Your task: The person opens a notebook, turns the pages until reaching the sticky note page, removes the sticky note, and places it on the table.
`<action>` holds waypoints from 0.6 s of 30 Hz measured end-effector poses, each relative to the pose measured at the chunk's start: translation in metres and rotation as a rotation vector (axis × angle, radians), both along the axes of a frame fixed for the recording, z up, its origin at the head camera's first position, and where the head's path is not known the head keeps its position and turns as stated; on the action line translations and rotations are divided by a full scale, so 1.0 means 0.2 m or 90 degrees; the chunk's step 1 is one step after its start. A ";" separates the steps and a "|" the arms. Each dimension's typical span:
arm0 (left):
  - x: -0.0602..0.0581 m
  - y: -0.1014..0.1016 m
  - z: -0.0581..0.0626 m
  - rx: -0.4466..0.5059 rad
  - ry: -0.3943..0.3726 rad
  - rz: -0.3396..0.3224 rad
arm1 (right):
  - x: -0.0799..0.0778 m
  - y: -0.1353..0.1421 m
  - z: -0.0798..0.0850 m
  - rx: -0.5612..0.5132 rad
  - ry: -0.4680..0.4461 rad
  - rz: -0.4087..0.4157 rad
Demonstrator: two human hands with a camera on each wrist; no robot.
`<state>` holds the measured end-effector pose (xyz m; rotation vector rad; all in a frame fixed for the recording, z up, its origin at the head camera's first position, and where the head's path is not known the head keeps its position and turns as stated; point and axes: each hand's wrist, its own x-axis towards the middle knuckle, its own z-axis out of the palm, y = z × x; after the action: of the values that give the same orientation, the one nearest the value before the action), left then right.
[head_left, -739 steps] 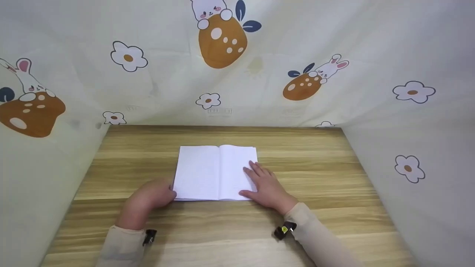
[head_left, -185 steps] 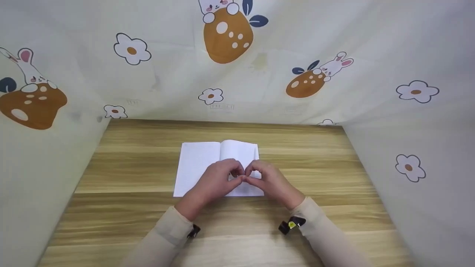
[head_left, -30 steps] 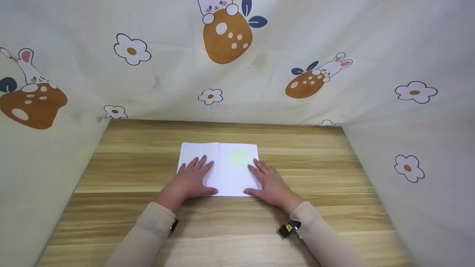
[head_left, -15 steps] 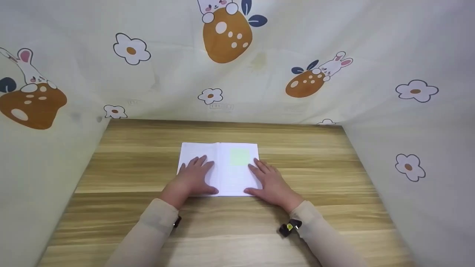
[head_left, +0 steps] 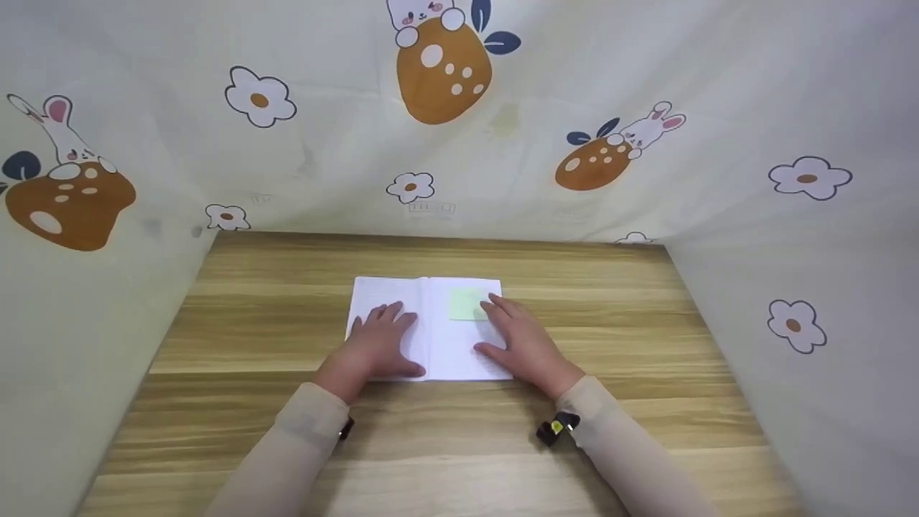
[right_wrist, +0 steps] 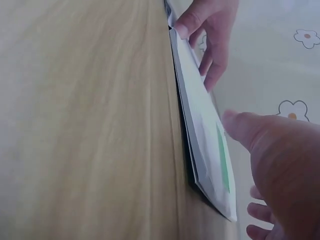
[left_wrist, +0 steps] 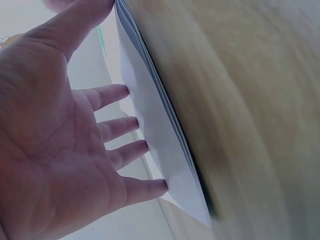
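We log an open notebook [head_left: 429, 327] lying flat at the centre of the wooden table [head_left: 632, 337]. Its spine runs from 12 to 6 o'clock in the head view, and the spread's long axis runs from 9 to 3 o'clock, with the top edge towards the back curtain. A pale green sticky note [head_left: 465, 304] sits on the right page, towards the notebook's 1 o'clock corner.

The left hand [head_left: 377, 345] lies palm down on the left page, fingers straight and a little spread, pointing to 12 o'clock; it grips nothing. In the left wrist view [left_wrist: 65, 145] the fingertips touch the paper, and the stack of pages is seen edge-on.

The right hand [head_left: 518, 343] rests flat on the right page, fingers relaxed and apart, pointing to about 11 o'clock. Its fingertips lie just beside the note's right edge; we cannot tell whether they touch it. The right wrist view [right_wrist: 280, 165] shows the thumb close above the page.

Both sleeves [head_left: 617, 445] are beige. A cream curtain [head_left: 459, 129] printed with rabbits, mushrooms and flowers encloses the table from 9 through 12 to 3 o'clock.
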<state>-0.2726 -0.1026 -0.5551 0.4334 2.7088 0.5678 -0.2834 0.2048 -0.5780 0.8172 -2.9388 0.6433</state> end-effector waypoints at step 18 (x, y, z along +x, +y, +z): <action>-0.01 0.01 -0.01 -0.006 0.000 0.002 | -0.24 -0.18 0.04 0.094 -0.002 0.118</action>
<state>-0.2750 -0.1014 -0.5569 0.4265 2.7114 0.5547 -0.3322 0.1693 -0.5695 1.1132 -2.9640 0.4389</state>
